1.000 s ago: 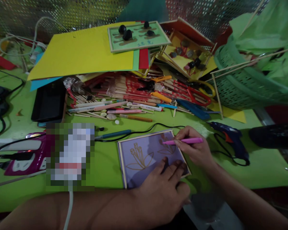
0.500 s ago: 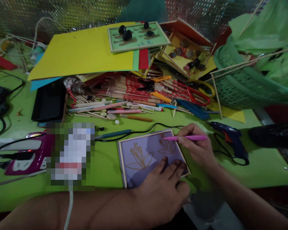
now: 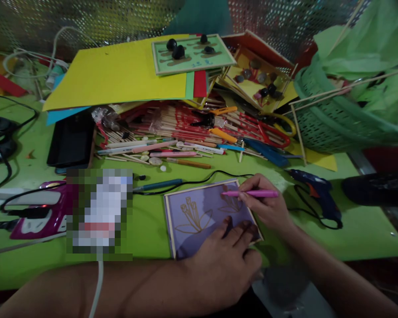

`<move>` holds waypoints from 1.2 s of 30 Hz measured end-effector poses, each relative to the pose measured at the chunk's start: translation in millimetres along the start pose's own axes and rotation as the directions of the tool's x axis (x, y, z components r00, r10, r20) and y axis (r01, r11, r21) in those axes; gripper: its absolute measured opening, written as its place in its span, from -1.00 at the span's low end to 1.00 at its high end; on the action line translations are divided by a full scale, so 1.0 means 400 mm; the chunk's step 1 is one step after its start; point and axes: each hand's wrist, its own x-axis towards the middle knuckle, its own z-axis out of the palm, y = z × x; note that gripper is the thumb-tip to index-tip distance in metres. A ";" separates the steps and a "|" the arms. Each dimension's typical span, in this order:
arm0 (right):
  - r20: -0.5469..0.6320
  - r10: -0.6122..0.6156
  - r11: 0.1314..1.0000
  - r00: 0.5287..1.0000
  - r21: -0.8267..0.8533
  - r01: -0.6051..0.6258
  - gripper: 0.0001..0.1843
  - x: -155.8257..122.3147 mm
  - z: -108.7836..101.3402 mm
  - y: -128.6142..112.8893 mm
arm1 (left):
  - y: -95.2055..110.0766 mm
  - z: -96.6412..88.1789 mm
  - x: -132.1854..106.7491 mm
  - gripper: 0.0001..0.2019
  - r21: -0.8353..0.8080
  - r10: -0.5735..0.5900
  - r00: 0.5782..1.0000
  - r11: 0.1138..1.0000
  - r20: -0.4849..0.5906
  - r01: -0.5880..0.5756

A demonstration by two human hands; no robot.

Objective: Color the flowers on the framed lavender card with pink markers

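Observation:
A purple card [image 3: 202, 198] edged with thin wooden sticks lies on the green table. Two gold-outlined flower drawings are on it, the left one plain to see and the right one in shadow. My left hand [image 3: 227, 260] rests flat across the card's lower right part, fingers spread, holding nothing. Pinched in my right hand [image 3: 268, 206] is a pink pen [image 3: 265, 193]. Its tip points left, at or just over the petals of the right drawing; whether it touches the card I cannot tell.
A glue gun [image 3: 318, 191] lies to the right, its cable running behind the card. Pens, sticks and scissors [image 3: 274, 134] are piled at the back, below coloured sheets [image 3: 119, 75]. A green basket [image 3: 321, 115] stands back right. A purple power strip [image 3: 41, 221] is at left.
My right hand and the pen have shifted slightly left over the right drawing. My left hand stays on the card. The whole view has moved a little.

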 end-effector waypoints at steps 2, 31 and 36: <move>0.007 0.005 1.000 1.000 -0.006 -0.005 -0.91 0.000 0.001 0.002 | 0.000 -0.001 0.000 -0.69 -0.002 -0.002 1.000 1.000 0.001 0.002; 0.043 -0.057 0.994 0.997 -0.092 0.060 -0.94 -0.003 0.001 0.005 | 0.004 0.000 -0.004 -0.72 0.002 0.008 1.000 1.000 0.006 -0.008; -0.001 0.019 0.998 1.000 0.056 -0.019 -0.92 -0.005 -0.004 0.016 | 0.000 -0.004 0.000 -0.72 0.000 0.002 1.000 1.000 0.020 -0.002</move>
